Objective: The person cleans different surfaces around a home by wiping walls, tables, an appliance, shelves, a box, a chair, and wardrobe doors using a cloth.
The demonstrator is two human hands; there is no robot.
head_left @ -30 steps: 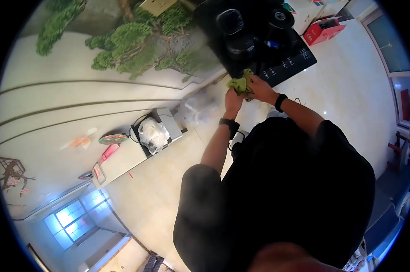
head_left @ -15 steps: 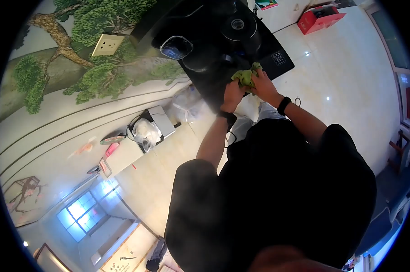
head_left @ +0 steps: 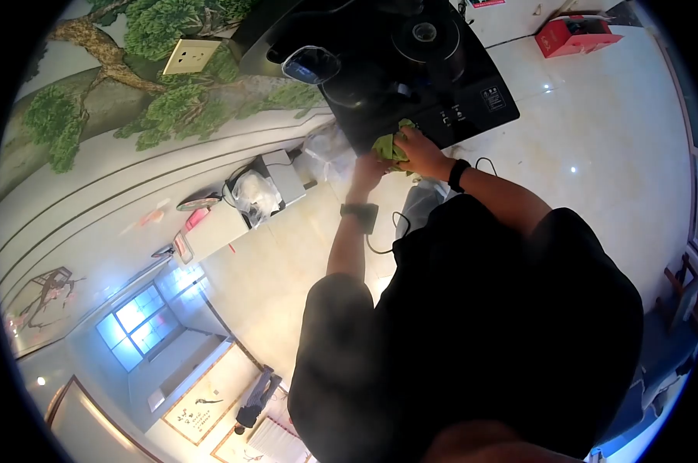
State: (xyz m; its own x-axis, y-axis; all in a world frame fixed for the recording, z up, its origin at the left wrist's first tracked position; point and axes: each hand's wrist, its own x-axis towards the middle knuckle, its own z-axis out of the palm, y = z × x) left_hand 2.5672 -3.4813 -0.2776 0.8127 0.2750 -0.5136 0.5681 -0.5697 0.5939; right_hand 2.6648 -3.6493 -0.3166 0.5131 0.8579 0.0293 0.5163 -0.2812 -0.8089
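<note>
A crumpled green cloth (head_left: 385, 147) is bunched between my two hands at the near edge of a glossy black cooktop (head_left: 472, 119). My left hand (head_left: 369, 170) is closed on the cloth's left side. My right hand (head_left: 425, 155) grips it from the right, close to the cooktop's front corner markings. My fingers partly hide the cloth, and whether it touches the glass I cannot tell. Dark bands circle both wrists.
On the cooktop are a round burner (head_left: 425, 35) and a clear-rimmed dark object (head_left: 310, 65). A wall socket (head_left: 189, 57) is at left. Plastic bags (head_left: 255, 194) lie on a low unit. A red box (head_left: 577, 36) stands far right. A person (head_left: 258, 397) appears in the background.
Both hands have drawn the cloth left and toward me, uncovering white markings on the cooktop. The view has shifted slightly, and a background person now shows more fully.
</note>
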